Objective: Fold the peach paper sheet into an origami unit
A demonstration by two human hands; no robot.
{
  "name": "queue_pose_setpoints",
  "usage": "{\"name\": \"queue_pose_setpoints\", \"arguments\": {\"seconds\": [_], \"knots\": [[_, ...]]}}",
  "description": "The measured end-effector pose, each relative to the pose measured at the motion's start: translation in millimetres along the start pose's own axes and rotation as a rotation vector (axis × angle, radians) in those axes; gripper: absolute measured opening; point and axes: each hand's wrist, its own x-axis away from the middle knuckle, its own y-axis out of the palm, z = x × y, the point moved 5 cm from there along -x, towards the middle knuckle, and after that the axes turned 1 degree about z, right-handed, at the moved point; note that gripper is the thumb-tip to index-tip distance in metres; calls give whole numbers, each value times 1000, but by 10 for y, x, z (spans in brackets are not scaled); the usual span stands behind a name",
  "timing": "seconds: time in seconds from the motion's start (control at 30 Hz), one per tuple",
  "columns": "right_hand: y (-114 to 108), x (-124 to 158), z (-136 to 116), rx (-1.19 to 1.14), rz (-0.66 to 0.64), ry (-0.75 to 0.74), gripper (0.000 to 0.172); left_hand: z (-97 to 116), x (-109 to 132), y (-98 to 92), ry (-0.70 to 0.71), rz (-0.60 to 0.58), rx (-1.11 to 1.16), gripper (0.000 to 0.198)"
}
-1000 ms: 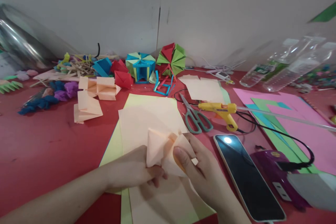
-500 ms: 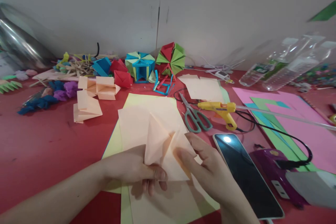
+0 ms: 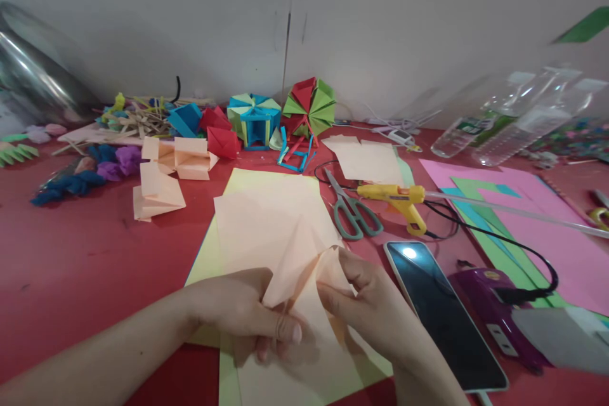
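Observation:
Between my hands is a peach sheet of paper, partly folded, with a raised pointed flap and creases. My left hand pinches its lower left edge, thumb on top and fingers beneath. At the right side, my right hand grips a curled flap between thumb and fingers. Below lie flat peach sheets on top of yellow paper. Grey-handled scissors rest just beyond my right hand, beside a yellow hot glue gun. Parts of the folded paper are hidden by my fingers.
Folded peach paper pieces lie at left on the red table. A phone and a purple power strip with a black cable are at right. Paper models stand near the wall; plastic bottles lean back right.
The right flap of the peach paper has been bent and curled over by my right hand. The pointed flap has tilted to the right; my left hand keeps its hold.

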Motion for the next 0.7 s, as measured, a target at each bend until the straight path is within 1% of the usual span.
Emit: {"name": "queue_pose_setpoints", "arguments": {"seconds": [0.1, 0.17, 0.3, 0.4, 0.47, 0.6, 0.7], "knots": [[-13, -8, 12, 11, 68, 3, 19, -71, -32, -1, -39, 55, 57, 33], [-13, -4, 35, 19, 103, 26, 18, -93, -39, -6, -30, 105, 93, 33], [21, 13, 83, 4, 90, 63, 14, -82, -21, -31, 2, 184, 81, 31], [36, 24, 42, 33, 69, -17, 10, -67, -13, -20, 9, 171, 123, 22], [45, 29, 10, 47, 49, -61, 9, -43, -17, -4, 45, 149, 155, 20], [40, 29, -5, 25, 53, -65, 14, 26, -17, 15, 141, 132, 174, 21], [32, 30, 2, 49, 84, -67, 11, 44, -6, 36, 98, 105, 144, 21]]}}
